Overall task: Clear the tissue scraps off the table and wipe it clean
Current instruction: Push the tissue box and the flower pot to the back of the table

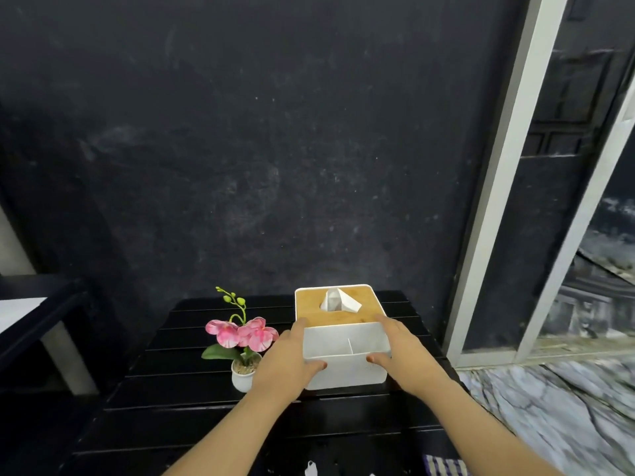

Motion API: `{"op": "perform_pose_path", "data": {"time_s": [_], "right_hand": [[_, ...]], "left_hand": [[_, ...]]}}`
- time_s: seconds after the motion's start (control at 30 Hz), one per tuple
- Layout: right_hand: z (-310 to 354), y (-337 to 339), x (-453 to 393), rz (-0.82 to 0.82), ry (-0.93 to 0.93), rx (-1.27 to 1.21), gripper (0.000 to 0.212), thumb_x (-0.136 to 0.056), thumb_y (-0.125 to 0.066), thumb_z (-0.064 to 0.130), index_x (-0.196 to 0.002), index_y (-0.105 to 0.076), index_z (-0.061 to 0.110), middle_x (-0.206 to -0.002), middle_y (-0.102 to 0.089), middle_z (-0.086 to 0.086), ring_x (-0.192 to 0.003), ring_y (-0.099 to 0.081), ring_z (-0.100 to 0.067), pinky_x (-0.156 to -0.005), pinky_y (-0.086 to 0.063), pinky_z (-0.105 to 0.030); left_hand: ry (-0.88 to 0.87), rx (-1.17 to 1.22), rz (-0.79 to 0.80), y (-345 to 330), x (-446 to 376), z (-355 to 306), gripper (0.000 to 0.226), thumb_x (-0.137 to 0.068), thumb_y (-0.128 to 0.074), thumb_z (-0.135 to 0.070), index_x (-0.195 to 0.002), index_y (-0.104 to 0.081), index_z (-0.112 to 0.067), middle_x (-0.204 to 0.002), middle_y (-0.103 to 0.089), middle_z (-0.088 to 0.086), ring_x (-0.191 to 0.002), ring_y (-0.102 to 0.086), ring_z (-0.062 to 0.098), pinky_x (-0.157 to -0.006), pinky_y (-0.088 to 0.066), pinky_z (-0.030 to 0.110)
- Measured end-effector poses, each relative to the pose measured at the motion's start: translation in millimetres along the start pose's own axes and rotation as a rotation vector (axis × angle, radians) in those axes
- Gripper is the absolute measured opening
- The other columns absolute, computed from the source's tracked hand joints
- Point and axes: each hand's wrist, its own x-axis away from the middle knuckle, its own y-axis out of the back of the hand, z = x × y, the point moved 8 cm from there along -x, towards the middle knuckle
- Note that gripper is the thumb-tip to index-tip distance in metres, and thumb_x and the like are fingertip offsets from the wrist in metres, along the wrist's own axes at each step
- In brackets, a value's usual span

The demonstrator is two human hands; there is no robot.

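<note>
A white tissue box (347,372) with a wooden lid and a tissue (338,300) sticking out of its slot stands on the black slatted table (171,400). My left hand (285,365) grips the box's left side and my right hand (402,355) grips its right side, thumbs on its front. A small white tissue scrap (311,468) lies on the table at the bottom edge of the view. A checked cloth (443,466) lies at the bottom right, cut off by the frame.
A small white pot with a pink artificial orchid (242,341) stands just left of the box, close to my left hand. A dark wall rises behind the table. A white-framed glass door (498,187) and marble floor (556,400) are on the right.
</note>
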Motion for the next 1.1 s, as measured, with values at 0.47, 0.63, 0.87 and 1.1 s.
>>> {"op": "perform_pose_path", "data": {"time_s": [0.47,0.63,0.87,1.1], "right_hand": [[-27.3,15.0,-45.8,-0.083,-0.030,-0.012,0.068,-0.084,-0.063,0.026,-0.141,-0.025,0.024,-0.144,-0.038,-0.001,-0.126,-0.044,-0.022,-0.104,-0.040,-0.038],[-32.9,16.1,-71.2,-0.105,0.002,-0.062,0.056,-0.082,-0.064,0.022,-0.131,-0.036,0.026,-0.133,-0.048,-0.001,-0.116,-0.049,-0.020,-0.096,-0.044,-0.035],[-37.2,14.5,-101.2,-0.119,0.021,-0.056,0.055,-0.082,-0.064,0.024,-0.129,-0.036,0.027,-0.130,-0.049,-0.001,-0.113,-0.050,-0.021,-0.093,-0.045,-0.038],[-37.6,17.2,-119.6,-0.113,0.028,-0.032,0.061,-0.084,-0.062,0.021,-0.136,-0.030,0.021,-0.135,-0.045,-0.008,-0.119,-0.047,-0.026,-0.100,-0.041,-0.040]], "left_hand": [[0.006,0.258,0.013,-24.0,-59.6,-0.2,0.078,-0.074,-0.074,-0.029,-0.139,-0.031,-0.031,-0.133,-0.050,0.001,-0.117,-0.052,0.023,-0.099,-0.046,0.041],[0.001,0.287,0.009,-28.7,-84.1,0.7,0.076,-0.075,-0.074,-0.026,-0.138,-0.032,-0.030,-0.129,-0.052,0.001,-0.113,-0.054,0.022,-0.095,-0.047,0.037],[-0.007,0.349,0.014,-30.1,-112.0,4.3,0.072,-0.076,-0.074,-0.020,-0.136,-0.037,-0.031,-0.106,-0.052,-0.006,-0.099,-0.054,0.016,-0.077,-0.043,0.024],[-0.006,0.355,0.008,-35.7,-133.1,5.4,0.071,-0.077,-0.074,-0.019,-0.136,-0.036,-0.030,-0.109,-0.051,-0.005,-0.097,-0.051,0.015,-0.077,-0.041,0.025]]}}
